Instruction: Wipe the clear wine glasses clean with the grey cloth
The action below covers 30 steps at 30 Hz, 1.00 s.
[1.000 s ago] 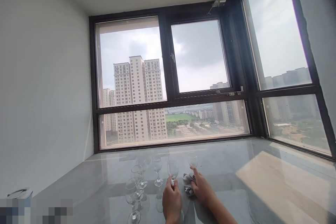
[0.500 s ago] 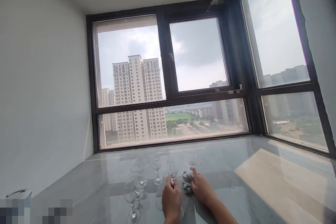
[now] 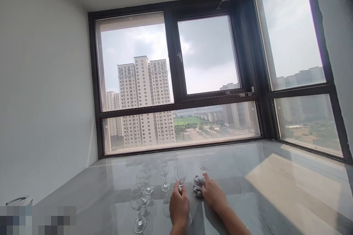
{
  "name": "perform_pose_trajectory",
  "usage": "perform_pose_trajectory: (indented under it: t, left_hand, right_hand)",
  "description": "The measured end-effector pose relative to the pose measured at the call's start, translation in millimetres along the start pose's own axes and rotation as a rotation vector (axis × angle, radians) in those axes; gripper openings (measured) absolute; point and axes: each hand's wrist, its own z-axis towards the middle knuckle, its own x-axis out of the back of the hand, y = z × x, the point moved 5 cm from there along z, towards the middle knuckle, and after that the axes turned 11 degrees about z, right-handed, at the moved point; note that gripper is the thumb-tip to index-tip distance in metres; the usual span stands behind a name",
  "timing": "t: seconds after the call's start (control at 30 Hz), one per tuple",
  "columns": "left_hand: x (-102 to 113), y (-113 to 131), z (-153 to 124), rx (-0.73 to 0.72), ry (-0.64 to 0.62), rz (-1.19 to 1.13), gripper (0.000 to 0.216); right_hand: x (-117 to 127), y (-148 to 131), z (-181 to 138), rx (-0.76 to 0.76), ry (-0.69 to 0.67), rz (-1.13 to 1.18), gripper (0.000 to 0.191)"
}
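Note:
My left hand (image 3: 179, 203) is closed around the stem of a clear wine glass (image 3: 180, 173), its bowl upright above my fingers. In my right hand (image 3: 214, 192) a crumpled grey cloth (image 3: 198, 186) is bunched on the thumb side, close to the left hand's glass but apart from it. Just beyond my right fingertips rises the bowl of another wine glass (image 3: 203, 162); its lower part is hidden, so whether I touch it I cannot tell. Left of my hands stand several more clear wine glasses, among them a near one (image 3: 138, 198) and a far one (image 3: 164, 172).
A glossy grey stone ledge (image 3: 110, 205) carries the glasses and reflects them. Dark-framed windows (image 3: 176, 108) border it at the back and right, a pale wall (image 3: 49, 80) at the left. Part of a lidded container (image 3: 20, 201) shows at the lower left.
Both hands are in nearly the same place, with the cloth and the held glass shifted slightly. The whole view has tilted a little. Nothing was taken up or let go.

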Motion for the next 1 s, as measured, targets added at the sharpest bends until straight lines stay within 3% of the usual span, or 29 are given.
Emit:
perform_pose_trajectory:
  t: [0.43, 0.53, 0.77, 1.0]
  left_hand:
    - [-1, 0, -1, -0.02, -0.031, 0.026, 0.034]
    - [-3, -1, 0, -0.033, -0.028, 0.06, 0.033]
    - [-5, -1, 1, -0.092, -0.044, 0.098, 0.037]
    - [-11, 4, -2, -0.196, -0.075, 0.066, 0.041]
  right_hand:
    - [10, 2, -3, -0.024, 0.116, 0.142, 0.051]
    - [9, -5, -2, 0.065, 0.136, 0.267, 0.051]
    - [8, -37, -18, 0.478, 0.093, 0.686, 0.048]
    - [29, -40, -26, 0.511, 0.237, 0.864, 0.042]
